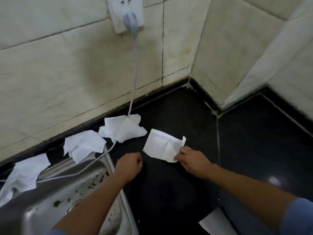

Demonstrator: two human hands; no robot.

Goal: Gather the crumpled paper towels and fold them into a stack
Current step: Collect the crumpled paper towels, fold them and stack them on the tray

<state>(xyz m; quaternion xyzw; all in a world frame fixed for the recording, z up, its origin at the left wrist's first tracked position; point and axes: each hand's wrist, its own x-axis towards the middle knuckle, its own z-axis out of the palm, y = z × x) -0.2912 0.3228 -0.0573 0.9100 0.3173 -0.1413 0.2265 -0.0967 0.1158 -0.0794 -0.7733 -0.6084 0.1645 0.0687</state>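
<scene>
From where I stand, the folding is in hand rather than the gathering. On the black stone countertop point(186, 116), the half-folded white paper towel point(160, 145) lies flat as a rough square. One flap along its near right side is not yet pressed down. The right hand point(191, 160) pinches that near right corner between thumb and fingertips. The left hand point(129, 164) hovers just left of the towel without touching it, fingers curled in, and I can see nothing in it. Three more pieces wait to the left. The crumpled white paper towel by the wall point(122, 128) lies over the pale grey cable point(133, 82), which drops from the white wall socket point(118, 14). The second crumpled white towel point(83, 145) sits at the corner of the stainless steel sink point(59, 192). The third crumpled white towel point(25, 172) hangs over the sink's far rim at the left edge of view. I'd say only the first piece is under way and no stack exists yet. The next move looks like turning the pinched corner over and flattening it, with the left hand steadying the far edge. After that comes a reach for the piece by the wall, and lifting it will need care, since the cable runs beneath it. The specks in the sink could soil anything that slips in.
</scene>
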